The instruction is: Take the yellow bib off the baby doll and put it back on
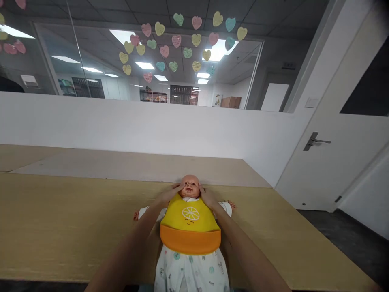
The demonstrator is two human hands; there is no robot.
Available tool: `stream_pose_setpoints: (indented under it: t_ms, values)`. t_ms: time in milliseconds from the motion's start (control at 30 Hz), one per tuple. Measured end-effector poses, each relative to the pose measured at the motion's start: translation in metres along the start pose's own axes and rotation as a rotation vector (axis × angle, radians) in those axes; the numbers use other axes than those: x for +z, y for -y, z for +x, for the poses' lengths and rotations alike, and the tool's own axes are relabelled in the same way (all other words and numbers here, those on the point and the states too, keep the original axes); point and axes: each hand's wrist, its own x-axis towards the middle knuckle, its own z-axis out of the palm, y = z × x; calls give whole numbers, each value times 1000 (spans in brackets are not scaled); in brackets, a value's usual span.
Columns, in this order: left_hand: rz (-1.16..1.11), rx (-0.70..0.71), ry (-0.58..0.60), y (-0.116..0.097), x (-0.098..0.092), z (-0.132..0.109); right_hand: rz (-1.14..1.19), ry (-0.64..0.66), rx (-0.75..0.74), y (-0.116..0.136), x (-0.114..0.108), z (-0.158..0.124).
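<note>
A bald baby doll [190,187] lies on its back on the table, its head away from me and its arms spread. It wears a yellow bib [191,215] with a white citrus slice and an orange catch pocket [190,240]. My left hand [172,193] is at the left side of the doll's head and neck, by the bib's upper edge. On the opposite side, my right hand [208,197] touches the head and neck. Both hands curl in behind the neck, where their fingertips and anything between them are hidden.
The wooden table [75,219] meets a pale board [121,164] at the back. Behind it stands a white wall [136,125] below a window with heart-shaped notes [176,41]. At the right is a white door [340,162]; the table's right edge slants toward me.
</note>
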Motion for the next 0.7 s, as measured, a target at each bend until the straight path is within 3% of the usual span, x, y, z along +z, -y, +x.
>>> stream_pose_setpoints:
  t_ms: [100, 200, 300, 433, 567, 667, 700]
  values:
    - [1, 1, -49, -18, 9, -39, 56, -42, -44, 14, -2, -32]
    - [136, 70, -177, -32, 18, -86, 47, -100, -76, 31, -5, -74]
    - [208, 145, -232, -37, 28, -138, 15, -164, -174, 54, -8, -131]
    - [115, 262, -191, -30, 44, -217, 31, -192, -278, 75, -8, -223]
    - [61, 298, -184, -12, 60, -288, 164, -198, -302, 58, -2, -302]
    - [109, 274, -194, 12, 71, -320, 284, -286, -180, 20, 4, -330]
    - [121, 257, -181, 21, 75, -326, 334, -211, -132, 7, 5, -333]
